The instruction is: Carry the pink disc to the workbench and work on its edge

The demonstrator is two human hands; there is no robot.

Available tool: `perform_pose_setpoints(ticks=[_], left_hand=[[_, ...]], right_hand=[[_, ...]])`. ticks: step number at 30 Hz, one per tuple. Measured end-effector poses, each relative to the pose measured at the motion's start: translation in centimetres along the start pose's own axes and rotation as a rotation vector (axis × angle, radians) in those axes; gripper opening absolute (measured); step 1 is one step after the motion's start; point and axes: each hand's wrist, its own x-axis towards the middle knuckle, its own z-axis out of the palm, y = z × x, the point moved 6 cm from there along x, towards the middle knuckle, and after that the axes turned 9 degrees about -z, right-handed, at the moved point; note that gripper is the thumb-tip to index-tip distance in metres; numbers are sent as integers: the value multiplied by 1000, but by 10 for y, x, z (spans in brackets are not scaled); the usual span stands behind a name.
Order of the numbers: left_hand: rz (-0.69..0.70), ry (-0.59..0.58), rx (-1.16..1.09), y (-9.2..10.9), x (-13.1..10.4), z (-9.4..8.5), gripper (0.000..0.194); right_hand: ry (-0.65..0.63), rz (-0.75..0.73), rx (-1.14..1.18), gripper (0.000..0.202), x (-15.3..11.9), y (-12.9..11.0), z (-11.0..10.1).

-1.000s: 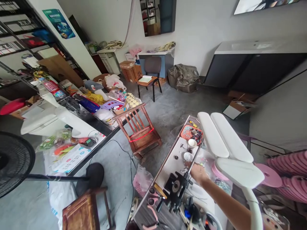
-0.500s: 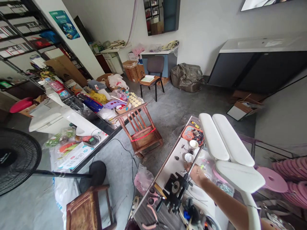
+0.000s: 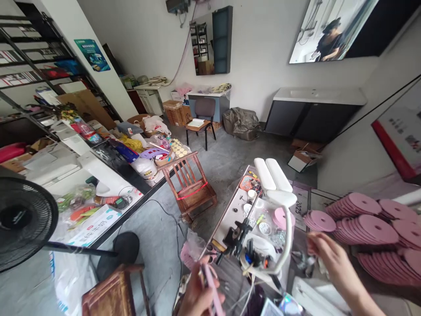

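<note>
My left hand (image 3: 195, 294), at the bottom centre, is closed around a pink-handled tool (image 3: 214, 293); its working end is hidden or blurred. To the right, my right hand (image 3: 325, 252) is raised beyond the workbench's right side, thumb and fingertips pinched together. Whatever may be between them is too small to make out. Between the hands a black clamp with a metal rod (image 3: 235, 237) is fixed on the workbench (image 3: 219, 228). Past it are a white cup (image 3: 252, 194), a bowl of small beads (image 3: 264, 228) and an orange tray of small parts (image 3: 248, 182).
A white lamp with several panels (image 3: 279, 197) arches over the bench. Stacked pink discs (image 3: 365, 228) stand at the right. A wooden chair (image 3: 194, 193) stands beyond the bench, a wooden stool (image 3: 108, 294) and black fan (image 3: 24, 219) at left.
My right hand has left the clamp's rod and swung right, off the bench top. My left hand has come into view with the pink-handled tool. The view has tilted up and turned right.
</note>
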Motion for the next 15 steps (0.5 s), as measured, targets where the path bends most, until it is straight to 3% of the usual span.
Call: perform_pose_setpoints(ticks=[2, 3, 5, 7, 11, 15], left_hand=[[-21, -118, 9, 2, -17, 9, 81], [-13, -150, 43, 5, -27, 12, 73], [21, -188, 118, 9, -46, 13, 59], [44, -214, 167, 11, -62, 10, 50], [79, -254, 234, 8, -89, -8, 45], [79, -270, 204, 3, -109, -33, 38]], right_hand=[[84, -44, 117, 34, -41, -46, -13], [85, -71, 177, 33, -61, -70, -9], [-24, -93, 265, 33, -101, -114, 17], [-210, -46, 353, 34, -138, -146, 59], [-473, 144, 660, 30, -198, -181, 132], [-538, 149, 735, 26, -229, -199, 156]])
